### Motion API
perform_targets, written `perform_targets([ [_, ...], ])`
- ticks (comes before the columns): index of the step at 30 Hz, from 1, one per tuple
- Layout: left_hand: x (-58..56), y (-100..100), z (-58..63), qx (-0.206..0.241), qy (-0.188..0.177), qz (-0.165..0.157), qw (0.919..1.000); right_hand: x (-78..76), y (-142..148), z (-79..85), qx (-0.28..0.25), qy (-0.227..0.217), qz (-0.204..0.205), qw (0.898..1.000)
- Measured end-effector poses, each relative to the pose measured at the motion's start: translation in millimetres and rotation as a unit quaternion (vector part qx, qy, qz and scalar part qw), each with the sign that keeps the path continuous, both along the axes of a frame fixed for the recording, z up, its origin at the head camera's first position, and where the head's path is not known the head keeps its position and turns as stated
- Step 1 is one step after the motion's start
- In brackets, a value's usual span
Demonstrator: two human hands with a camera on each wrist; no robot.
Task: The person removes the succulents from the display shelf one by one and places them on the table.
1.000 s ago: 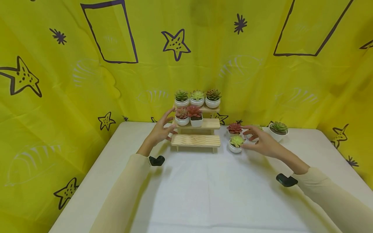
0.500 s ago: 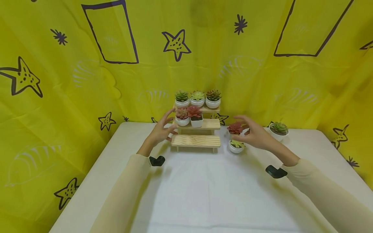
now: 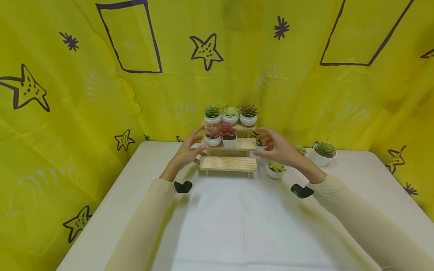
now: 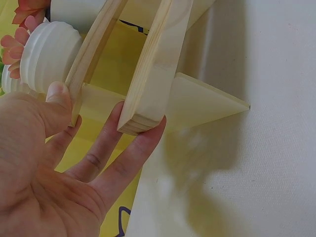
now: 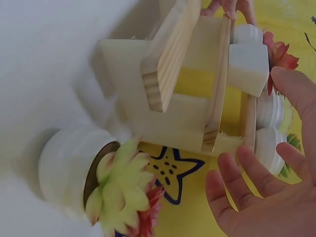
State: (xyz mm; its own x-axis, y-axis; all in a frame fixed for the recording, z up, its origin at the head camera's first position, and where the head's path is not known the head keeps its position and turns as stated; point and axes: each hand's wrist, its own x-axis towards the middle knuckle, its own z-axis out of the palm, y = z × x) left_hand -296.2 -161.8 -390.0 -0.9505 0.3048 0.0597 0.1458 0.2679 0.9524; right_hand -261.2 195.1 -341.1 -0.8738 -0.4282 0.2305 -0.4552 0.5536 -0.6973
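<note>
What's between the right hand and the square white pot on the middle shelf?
Only the bare right end of the middle shelf; the head view shows it.

a pale wooden three-step stand (image 3: 228, 163) sits upright, five potted succulents (image 3: 226, 129) on its upper two steps (image 3: 246, 143).

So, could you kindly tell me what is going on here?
A person's left hand holds the left end of a three-tiered wooden stand. The right hand is by the stand's right end, holding nothing; whether it touches the wood is hard to tell. Three potted succulents are on the top tier, and two reddish ones on the middle. More potted plants are on the white table to the right.
</note>
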Motion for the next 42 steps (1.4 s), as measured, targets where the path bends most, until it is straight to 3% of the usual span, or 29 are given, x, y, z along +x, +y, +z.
perform_targets([
  [12,-0.6,1,0.7,-0.002,0.007,-0.002,1.0,-15.8,-27,-3.2,-0.022,0.008,0.034,0.999],
  [32,0.6,1,0.5,0.004,0.013,-0.009,0.9999,-29.8,-64,-2.8,-0.051,-0.044,0.022,0.997],
  [42,0.3,1,-0.2,0.002,0.013,-0.005,0.9999,-32.0,-73,-3.7,-0.034,-0.033,0.003,0.999],
])
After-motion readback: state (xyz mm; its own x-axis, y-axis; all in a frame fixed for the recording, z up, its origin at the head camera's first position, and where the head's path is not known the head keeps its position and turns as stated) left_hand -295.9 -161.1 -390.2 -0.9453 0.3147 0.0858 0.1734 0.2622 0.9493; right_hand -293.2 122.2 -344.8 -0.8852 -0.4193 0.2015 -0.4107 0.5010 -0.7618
